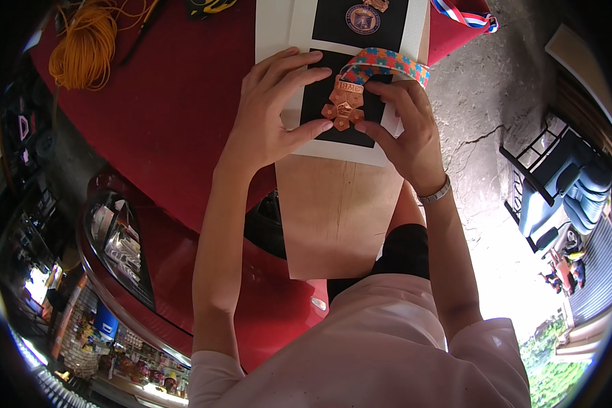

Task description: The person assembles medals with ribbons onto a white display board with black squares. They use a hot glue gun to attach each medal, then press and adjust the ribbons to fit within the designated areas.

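A copper-coloured medal (344, 105) with a flower-like lower edge lies on a black panel (313, 102) set in a white board (289, 112). Its ribbon (386, 60), patterned with colourful puzzle pieces, loops up and to the right. My left hand (268, 102) is open, fingers spread over the panel's left side, its thumb tip at the medal's lower left edge. From the right, my right hand (411, 122) reaches in with thumb and forefinger apart beside the medal, the thumb by its lower right edge. The ribbon's end passes behind the right-hand fingers.
Another medal (362, 19) rests on a second black panel above. A wooden board (340, 204) sticks out under the white one. Orange cord (81, 54) lies on red cloth (163, 81) at left. A red car (265, 306) stands below; a blue chair (571, 180) is at right.
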The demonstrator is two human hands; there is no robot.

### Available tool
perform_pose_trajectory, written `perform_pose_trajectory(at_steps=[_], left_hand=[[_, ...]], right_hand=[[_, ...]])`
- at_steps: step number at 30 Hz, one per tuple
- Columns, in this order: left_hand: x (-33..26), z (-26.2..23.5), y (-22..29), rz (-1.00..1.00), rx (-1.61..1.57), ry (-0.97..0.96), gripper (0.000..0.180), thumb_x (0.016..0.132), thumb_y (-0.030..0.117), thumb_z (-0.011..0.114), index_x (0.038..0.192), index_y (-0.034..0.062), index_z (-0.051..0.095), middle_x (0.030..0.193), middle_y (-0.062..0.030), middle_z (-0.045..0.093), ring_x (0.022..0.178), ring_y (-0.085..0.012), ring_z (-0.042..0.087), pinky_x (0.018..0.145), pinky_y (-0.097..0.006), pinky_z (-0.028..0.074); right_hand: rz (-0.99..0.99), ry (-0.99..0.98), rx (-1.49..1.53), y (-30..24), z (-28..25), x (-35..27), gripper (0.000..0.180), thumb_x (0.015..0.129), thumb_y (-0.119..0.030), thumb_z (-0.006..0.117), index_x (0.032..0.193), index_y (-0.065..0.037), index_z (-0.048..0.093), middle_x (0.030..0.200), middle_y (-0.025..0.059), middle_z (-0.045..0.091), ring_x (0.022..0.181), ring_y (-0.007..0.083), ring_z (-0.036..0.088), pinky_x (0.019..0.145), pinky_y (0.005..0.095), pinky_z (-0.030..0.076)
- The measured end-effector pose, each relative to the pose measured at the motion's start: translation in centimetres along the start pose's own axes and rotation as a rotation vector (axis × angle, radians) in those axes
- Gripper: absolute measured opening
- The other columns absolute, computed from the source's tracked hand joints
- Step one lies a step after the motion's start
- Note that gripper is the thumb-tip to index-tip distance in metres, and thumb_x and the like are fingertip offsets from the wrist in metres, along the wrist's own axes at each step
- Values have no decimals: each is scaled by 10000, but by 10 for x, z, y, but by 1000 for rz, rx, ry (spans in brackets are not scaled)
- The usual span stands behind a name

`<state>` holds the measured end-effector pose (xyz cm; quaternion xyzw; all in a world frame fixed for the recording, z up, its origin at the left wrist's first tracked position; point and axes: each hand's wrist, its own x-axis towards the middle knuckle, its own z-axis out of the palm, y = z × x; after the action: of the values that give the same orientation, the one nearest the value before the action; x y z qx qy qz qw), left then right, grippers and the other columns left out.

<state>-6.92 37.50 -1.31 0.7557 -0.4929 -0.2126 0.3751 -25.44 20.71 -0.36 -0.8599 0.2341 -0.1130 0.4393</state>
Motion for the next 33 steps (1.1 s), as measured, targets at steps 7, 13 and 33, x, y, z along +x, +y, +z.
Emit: perform_pose_trajectory(at_steps=[7, 13, 33], left_hand=[[0, 4, -1, 77, 117, 5, 608, 748, 287, 895, 1330, 267, 723, 1512, 23, 564, 1436, -281, 467, 1165, -490, 359], [-7, -4, 8, 19, 44, 128, 550, 825, 212, 842, 1355, 155, 705, 1503, -75, 584, 1427, -317, 477, 1173, -491, 373], [-200, 88, 137, -968, -145, 903, 169, 973, 123, 709, 1097, 17, 663, 1015, -57, 642, 901, -154, 571, 833, -328, 473]], right_hand=[[-17, 5, -36, 1, 3, 0, 529, 737, -144, 892, 1227, -96, 699, 1119, 121, 615, 1077, 349, 610, 924, 461, 509], [99, 19, 162, -2, -17, -2, 379, 845, -106, 841, 1200, -73, 713, 1061, 94, 663, 912, 228, 641, 804, 358, 516], [-454, 102, -114, -40, 16, 109, 241, 1033, -210, 644, 1217, -59, 684, 1285, 135, 665, 1134, 302, 646, 918, 402, 527]])
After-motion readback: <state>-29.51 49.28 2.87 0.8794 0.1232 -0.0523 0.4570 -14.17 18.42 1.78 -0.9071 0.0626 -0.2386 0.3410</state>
